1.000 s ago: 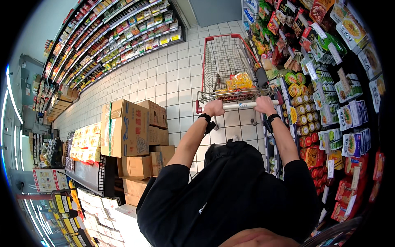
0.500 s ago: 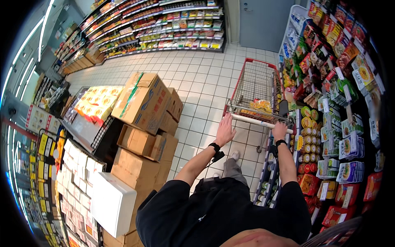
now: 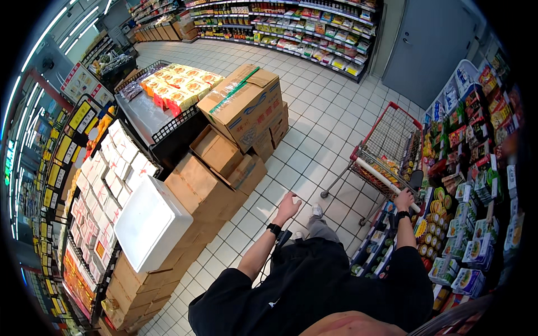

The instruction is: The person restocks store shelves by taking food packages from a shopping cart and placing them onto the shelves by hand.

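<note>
While gripping the right end of a white handle (image 3: 376,176) with the right hand (image 3: 404,200), holding out the left hand (image 3: 287,206) over pale floor tiles (image 3: 319,162), well apart from the handle. Fingers of the right hand wrapped round the bar; fingers of the left loosely bent, with a narrow gap at the thumb. Wearing a black band on each wrist, plus a black cable (image 3: 264,269) by the left forearm. Dressed in a black top (image 3: 330,285) and grey trousers (image 3: 321,229), with a pale shoe (image 3: 316,210) planted below and right of the left hand.

Just beyond the handle, to the far right: wire shopping cart (image 3: 370,130) with red trim, upright on the floor and close beside the right-hand display. Inside, toward the near end: yellow packages (image 3: 388,163), partly hidden by mesh, too small to tell exactly.

Near right, past the right hand: round yellow-lidded tubs (image 3: 434,224), then stacked flat packs (image 3: 481,249) and bright pouches farther off.

To the left: big brown carton (image 3: 244,109) with green tape, atop other cartons; smaller open-topped carton (image 3: 217,150) just nearer; white box (image 3: 151,224) resting on cartons, beside stacked white packs (image 3: 92,193). Behind those, black-edged display stand (image 3: 147,115) with yellow-and-red packs (image 3: 182,84) on top. At the far side, stocked shelves (image 3: 314,33); far right, grey door (image 3: 428,50), shut.
</note>
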Tool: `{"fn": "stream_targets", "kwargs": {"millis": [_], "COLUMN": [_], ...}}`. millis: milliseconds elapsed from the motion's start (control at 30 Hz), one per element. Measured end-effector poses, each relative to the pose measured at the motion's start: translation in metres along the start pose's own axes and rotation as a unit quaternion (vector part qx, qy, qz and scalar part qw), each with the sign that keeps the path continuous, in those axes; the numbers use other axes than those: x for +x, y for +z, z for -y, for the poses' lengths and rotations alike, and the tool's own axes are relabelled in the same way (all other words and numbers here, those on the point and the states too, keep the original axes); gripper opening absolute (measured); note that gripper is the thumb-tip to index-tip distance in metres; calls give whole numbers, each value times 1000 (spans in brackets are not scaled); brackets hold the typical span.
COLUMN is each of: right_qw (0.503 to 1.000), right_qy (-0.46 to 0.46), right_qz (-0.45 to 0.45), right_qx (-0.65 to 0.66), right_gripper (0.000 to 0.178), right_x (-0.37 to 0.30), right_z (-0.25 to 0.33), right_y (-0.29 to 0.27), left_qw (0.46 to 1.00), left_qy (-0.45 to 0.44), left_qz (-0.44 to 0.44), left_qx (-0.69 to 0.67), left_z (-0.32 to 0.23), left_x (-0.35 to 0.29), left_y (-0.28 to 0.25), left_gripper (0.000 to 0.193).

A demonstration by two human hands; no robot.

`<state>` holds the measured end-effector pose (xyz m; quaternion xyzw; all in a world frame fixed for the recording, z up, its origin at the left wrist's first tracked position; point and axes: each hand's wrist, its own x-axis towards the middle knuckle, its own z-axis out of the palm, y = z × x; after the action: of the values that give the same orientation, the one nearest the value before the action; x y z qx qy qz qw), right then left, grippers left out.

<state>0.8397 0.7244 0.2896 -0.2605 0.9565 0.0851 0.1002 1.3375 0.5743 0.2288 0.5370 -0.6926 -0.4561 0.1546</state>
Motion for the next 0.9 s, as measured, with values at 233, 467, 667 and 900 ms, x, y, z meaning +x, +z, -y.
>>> {"fn": "stream_targets", "kwargs": {"millis": [233, 467, 667, 900], "right_qw": [948, 852, 851, 823], "right_qy": [-243, -389, -358, -250], "right_qz": [-34, -28, -94, 7], "right_qx": [201, 348, 372, 510], "right_gripper": [75, 61, 43, 33], "right_x": [-78, -75, -36, -16], "right_z": [111, 164, 177, 194], "right_y": [-33, -46, -30, -59], "left_qw": [976, 946, 955, 965], "left_qy": [19, 62, 36, 39], "left_qz": [39, 20, 46, 93], "left_qx": [-212, -317, -291, -242], "left_z": [-69, -129, -137, -187], "left_x": [-10, 42, 113, 175], "left_y": [-43, -75, -60, -53], "left_gripper": [36, 28, 25, 23]}}
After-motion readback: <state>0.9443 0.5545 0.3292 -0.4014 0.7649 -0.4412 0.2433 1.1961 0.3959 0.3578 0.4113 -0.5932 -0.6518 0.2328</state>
